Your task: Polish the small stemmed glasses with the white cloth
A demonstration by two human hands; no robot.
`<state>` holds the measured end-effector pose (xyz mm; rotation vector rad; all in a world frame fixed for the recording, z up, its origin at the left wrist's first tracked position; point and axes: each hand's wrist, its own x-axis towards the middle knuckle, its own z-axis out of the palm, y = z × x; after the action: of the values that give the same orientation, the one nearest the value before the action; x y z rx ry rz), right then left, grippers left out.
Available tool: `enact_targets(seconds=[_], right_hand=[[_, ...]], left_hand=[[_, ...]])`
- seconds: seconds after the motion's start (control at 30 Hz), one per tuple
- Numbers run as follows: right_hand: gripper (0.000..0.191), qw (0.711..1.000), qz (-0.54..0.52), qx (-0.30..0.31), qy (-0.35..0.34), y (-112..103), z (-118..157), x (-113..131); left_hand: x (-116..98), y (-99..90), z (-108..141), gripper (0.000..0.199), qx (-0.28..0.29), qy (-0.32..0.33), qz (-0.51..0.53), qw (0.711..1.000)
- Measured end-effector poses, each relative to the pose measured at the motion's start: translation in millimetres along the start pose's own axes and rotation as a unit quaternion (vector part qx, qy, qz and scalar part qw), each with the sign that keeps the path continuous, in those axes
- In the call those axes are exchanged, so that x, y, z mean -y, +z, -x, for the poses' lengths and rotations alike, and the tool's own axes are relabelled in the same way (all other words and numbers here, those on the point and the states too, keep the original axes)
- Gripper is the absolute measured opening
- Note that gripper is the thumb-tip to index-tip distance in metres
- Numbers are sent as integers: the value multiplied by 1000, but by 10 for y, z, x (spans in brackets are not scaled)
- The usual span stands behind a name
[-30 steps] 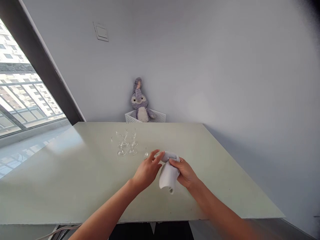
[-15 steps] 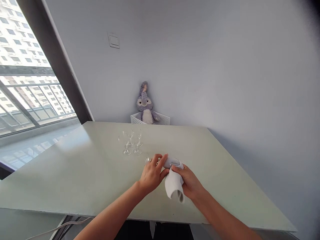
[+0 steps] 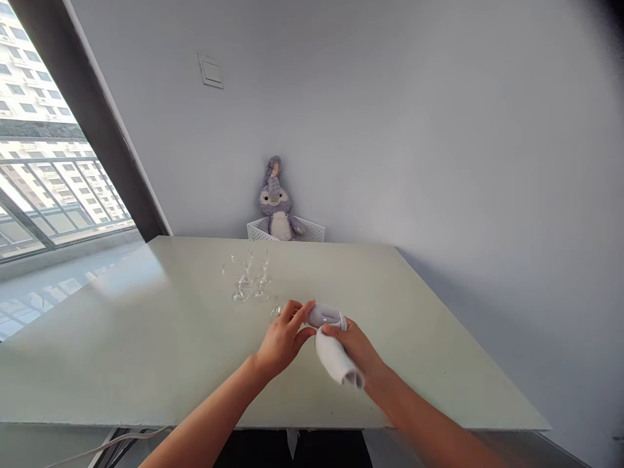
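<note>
A clear stemmed glass [image 3: 322, 315] lies sideways between my hands, just above the table. Its foot shows at the left, past the fingers. My left hand [image 3: 283, 338] is closed around the stem, palm down, fingertips by the base of the bowl. With my right hand [image 3: 358, 348] I grip a white cloth [image 3: 338, 361] at the glass's rim. Part of the cloth seems to be inside the bowl, and the rest hangs toward me in a loose roll. Behind my left hand stand several clear stemmed glasses [image 3: 260, 290], upright and close together.
The pale table [image 3: 419, 351] reaches to the wall. At its far edge a purple plush toy [image 3: 279, 208] sits in a white perforated basket [image 3: 312, 232]. A window [image 3: 53, 188] is on the left, and a cable [image 3: 121, 441] runs below the front edge.
The hanging end of the cloth has swung to the right. Both hands keep their hold on glass and cloth. The whole view has shifted slightly, with the scene moving left.
</note>
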<state>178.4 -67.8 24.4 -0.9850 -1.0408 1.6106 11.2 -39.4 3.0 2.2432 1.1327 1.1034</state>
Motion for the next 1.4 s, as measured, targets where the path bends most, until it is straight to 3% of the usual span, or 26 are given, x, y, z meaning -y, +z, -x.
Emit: enact_targets(seconds=[0.07,0.13,0.2,0.23,0.3,0.37,0.47,0.57,0.7,0.77,0.83,0.93,1.0,1.03,1.1,1.2,1.27,1.3,1.4], right_hand=[[20,993,110,6,-38,-5,22,-19],[14,974,214,12,-68,-33,11,-49],[13,969,238,9,-59,-73,-37,-79],[15,976,214,0,-45,-93,-70,-89],[20,993,109,-36,-11,-126,-137,-99],[27,998,-20,-51,28,-141,-182,-93],[32,987,-134,-5,84,-121,-174,-61],[32,989,-117,36,81,-86,-92,-18],[26,991,103,91,3,-123,36,41],[17,954,266,126,-61,-178,78,80],[13,879,417,183,-142,-240,90,127],[26,734,564,264,-270,-343,40,198],[37,667,615,272,-319,-437,-29,239],[39,653,631,261,-328,-493,-67,257],[37,660,644,205,-329,-609,-129,287],[37,701,630,25,-333,-696,-142,288],[37,693,625,-59,-355,-627,-92,241],[37,675,636,-57,-370,-551,-61,205],[45,601,688,47,-405,-246,-11,89]], left_hand=[[19,-46,-18,44,21,-18,37,999],[14,-92,-36,42,88,-58,88,991],[-13,-122,-33,41,128,-84,66,986],[-30,-130,-22,39,118,-79,11,990],[-61,-143,7,37,52,-21,-150,987],[-73,-167,23,39,-3,67,-287,956],[-47,-241,-18,39,-13,176,-358,917],[1,-333,-104,30,15,228,-342,912],[13,-430,-160,30,72,184,-246,949],[-14,-471,-151,33,115,113,-162,974],[-47,-511,-133,32,197,22,-42,979],[-60,-540,-113,34,333,-111,146,925],[-22,-521,-98,36,371,-170,223,885],[13,-501,-89,37,366,-194,244,877],[103,-447,-65,38,324,-239,256,879],[233,-358,-33,38,226,-293,201,907],[267,-297,-25,34,183,-305,126,926],[262,-264,-25,33,170,-299,79,936],[179,-156,-22,27,140,-211,-71,965]])
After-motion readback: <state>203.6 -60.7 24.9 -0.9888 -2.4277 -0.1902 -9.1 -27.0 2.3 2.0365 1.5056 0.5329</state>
